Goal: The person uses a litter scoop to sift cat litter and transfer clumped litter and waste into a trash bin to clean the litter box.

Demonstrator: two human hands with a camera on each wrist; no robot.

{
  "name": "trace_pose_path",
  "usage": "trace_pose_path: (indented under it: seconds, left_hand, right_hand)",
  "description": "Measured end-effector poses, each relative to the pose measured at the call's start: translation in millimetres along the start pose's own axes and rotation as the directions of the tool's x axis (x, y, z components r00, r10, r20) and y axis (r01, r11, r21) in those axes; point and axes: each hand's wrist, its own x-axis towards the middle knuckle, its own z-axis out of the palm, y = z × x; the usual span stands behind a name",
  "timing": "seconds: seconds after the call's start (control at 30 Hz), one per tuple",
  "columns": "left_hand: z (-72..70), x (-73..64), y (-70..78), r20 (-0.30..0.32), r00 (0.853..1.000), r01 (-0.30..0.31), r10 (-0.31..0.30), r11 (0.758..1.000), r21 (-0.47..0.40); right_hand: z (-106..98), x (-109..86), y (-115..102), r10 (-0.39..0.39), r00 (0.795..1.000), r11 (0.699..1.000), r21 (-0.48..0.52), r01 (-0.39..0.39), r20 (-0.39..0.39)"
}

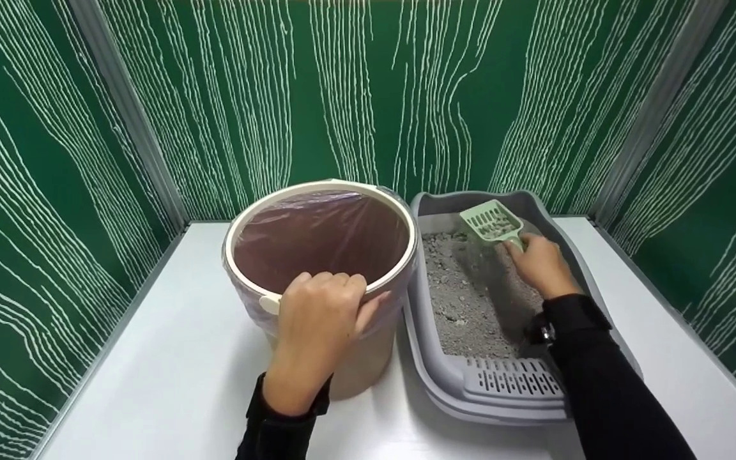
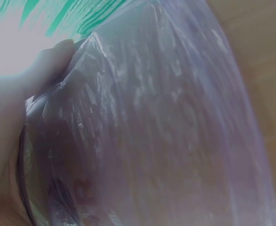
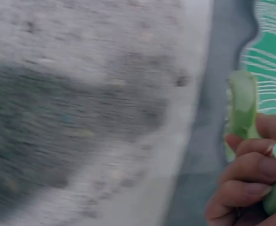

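Observation:
My right hand point(image 1: 540, 263) grips the handle of a light green slotted litter scoop point(image 1: 493, 220), held above the far part of a grey litter box point(image 1: 429, 348). Some clumps of litter lie in the scoop, and grey litter point(image 1: 460, 306) covers the box floor below. In the right wrist view the fingers point(image 3: 246, 174) curl round the scoop's handle. My left hand point(image 1: 323, 313) holds the near rim of a round bin point(image 1: 361, 358), fingers over the edge. A clear plastic bag point(image 2: 142, 122) lines the bin and hangs over its outside.
The bin and litter box stand side by side on a white table point(image 1: 170, 358). Green panels point(image 1: 355, 96) with white wavy lines enclose the back and sides, joined by grey posts point(image 1: 131, 108). The bin's pale ring point(image 1: 336, 185) holds the bag at the top.

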Motion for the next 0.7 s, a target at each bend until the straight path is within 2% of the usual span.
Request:
trace_pose_path:
  seconds: [0.13, 0.27, 0.43, 0.6, 0.63, 0.7]
  left_hand:
    - [1.0, -0.8, 2.7, -0.007, 1.000, -0.009, 0.009, 1.000, -0.001]
    - [3.1, -0.8, 3.7, -0.026, 0.999, -0.022, 0.022, 1.000, 0.006]
    - [3.7, -0.3, 1.7, -0.039, 0.999, -0.021, 0.021, 1.000, 0.010]
    - [1.8, -0.5, -0.1, -0.033, 0.999, -0.016, 0.017, 1.000, 0.012]
    - [1.7, -0.6, -0.5, -0.030, 0.999, -0.015, 0.015, 1.000, 0.013]
    - [1.7, -1.1, -1.3, -0.028, 1.000, -0.011, 0.011, 1.000, 0.016]
  right_hand:
    - [-31.2, -7.5, -29.7, -0.047, 0.998, 0.999, 0.004, 0.047, 0.051]
    - [-58.7, -19.1, -74.5, -0.131, 0.990, 0.991, 0.023, 0.130, 0.059]
    - [-73.6, -35.1, -136.7, -0.266, 0.963, 0.964, -0.016, 0.267, 0.053]
    - [-64.7, -50.7, -180.9, -0.382, 0.920, 0.918, -0.078, 0.389, 0.089]
    - [-60.4, -53.2, -186.7, -0.417, 0.905, 0.901, -0.094, 0.424, 0.085]
    - [-51.3, -57.9, -196.0, -0.514, 0.856, 0.847, -0.125, 0.517, 0.058]
